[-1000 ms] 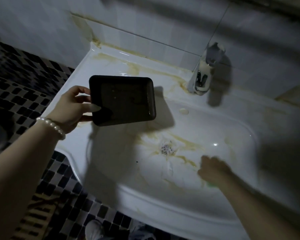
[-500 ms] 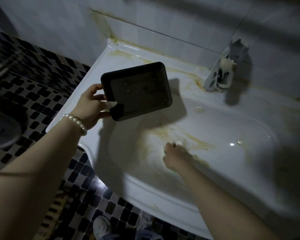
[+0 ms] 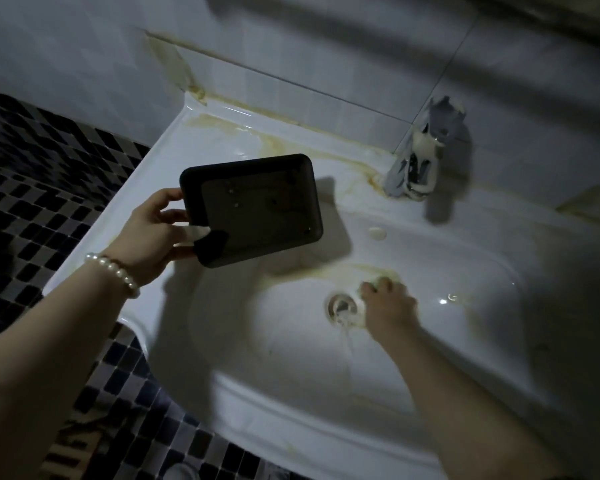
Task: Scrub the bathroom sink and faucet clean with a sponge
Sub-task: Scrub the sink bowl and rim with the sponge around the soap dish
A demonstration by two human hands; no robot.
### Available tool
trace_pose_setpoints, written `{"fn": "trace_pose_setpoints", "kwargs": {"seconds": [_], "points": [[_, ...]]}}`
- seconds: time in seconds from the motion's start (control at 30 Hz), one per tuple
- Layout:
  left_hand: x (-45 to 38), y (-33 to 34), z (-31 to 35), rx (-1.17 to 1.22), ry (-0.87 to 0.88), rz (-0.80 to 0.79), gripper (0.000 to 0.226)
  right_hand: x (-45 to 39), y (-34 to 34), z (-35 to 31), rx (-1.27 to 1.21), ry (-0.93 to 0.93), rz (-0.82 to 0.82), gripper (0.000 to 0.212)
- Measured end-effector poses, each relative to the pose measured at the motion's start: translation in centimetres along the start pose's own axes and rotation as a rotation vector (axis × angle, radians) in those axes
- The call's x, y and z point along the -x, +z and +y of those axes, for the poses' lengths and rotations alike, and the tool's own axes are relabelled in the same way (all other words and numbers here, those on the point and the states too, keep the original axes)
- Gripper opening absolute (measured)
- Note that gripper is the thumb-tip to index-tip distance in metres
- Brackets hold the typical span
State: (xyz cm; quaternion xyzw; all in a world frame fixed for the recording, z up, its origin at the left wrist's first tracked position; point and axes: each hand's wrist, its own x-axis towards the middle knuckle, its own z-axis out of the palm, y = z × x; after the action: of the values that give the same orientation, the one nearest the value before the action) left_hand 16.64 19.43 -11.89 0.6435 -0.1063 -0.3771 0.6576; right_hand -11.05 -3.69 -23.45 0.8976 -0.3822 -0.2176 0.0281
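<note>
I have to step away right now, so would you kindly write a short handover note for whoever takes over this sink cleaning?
Left hand: holds a black tray by its edge, lifted above the sink's left ledge.
Right hand: down in the basin, gripping the sponge beside the drain.
Sink: the near side of the bowl looks white; yellow-brown stains remain behind the drain, along the back ledge and at the wall joint.
Faucet: grimy, with pale residue, apparently not scrubbed yet.
Left to do: scrub behind the drain, then the back ledge, then the faucet.
</note>
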Motion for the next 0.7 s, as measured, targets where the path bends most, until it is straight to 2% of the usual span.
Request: {"fn": "trace_pose_setpoints", "kwargs": {"seconds": [0.07,0.1,0.17,0.23,0.3,0.33,0.47,0.5,0.6,0.63,0.67,0.7], "points": [[0.1,0.4,-0.2,0.018,-0.005,-0.001,0.046,2.4,0.9,3.1,0.02,0.127,-0.075,0.04],[0.2,0.7,-0.3,0.024,-0.007,0.0,0.046,3.8,1.2,3.6,0.017,0.109,-0.124,0.039],[0.3,1.1,-0.3,0.035,-0.01,0.007,0.044,6.0,1.3,1.7,-0.075,-0.128,-0.19,0.031],[0.3,1.5,0.0,0.052,-0.009,0.015,0.044,7.0,0.4,-2.9,-0.321,-0.386,-0.249,0.016],[0.1,1.6,0.1,0.042,-0.005,0.011,0.045,6.0,-0.7,-7.3,-0.512,-0.497,-0.274,0.016],[0.1,1.5,0.2,0.029,-0.001,0.009,0.046,4.8,-1.1,-8.7,-0.542,-0.497,-0.229,0.019],[0.1,0.6,0.5,-0.011,0.007,0.019,0.047,1.8,-0.9,-8.6,-0.404,-0.219,-0.132,0.027],[0.1,0.5,0.6,-0.005,0.005,0.021,0.047,2.3,-0.3,-7.9,-0.366,-0.225,-0.151,0.025],[0.3,0.4,0.8,0.008,-0.013,0.007,0.045,5.2,2.2,-3.0,-0.361,-0.52,-0.273,0.018],[0.3,0.5,0.7,0.007,-0.018,-0.001,0.045,5.4,2.4,0.0,-0.316,-0.558,-0.287,0.017],[0.3,0.6,0.7,0.001,-0.025,-0.012,0.045,4.8,2.3,3.1,-0.225,-0.524,-0.254,0.018],[0.2,0.7,0.6,-0.009,-0.032,-0.024,0.045,4.0,2.1,5.8,-0.114,-0.414,-0.206,0.021]]}}
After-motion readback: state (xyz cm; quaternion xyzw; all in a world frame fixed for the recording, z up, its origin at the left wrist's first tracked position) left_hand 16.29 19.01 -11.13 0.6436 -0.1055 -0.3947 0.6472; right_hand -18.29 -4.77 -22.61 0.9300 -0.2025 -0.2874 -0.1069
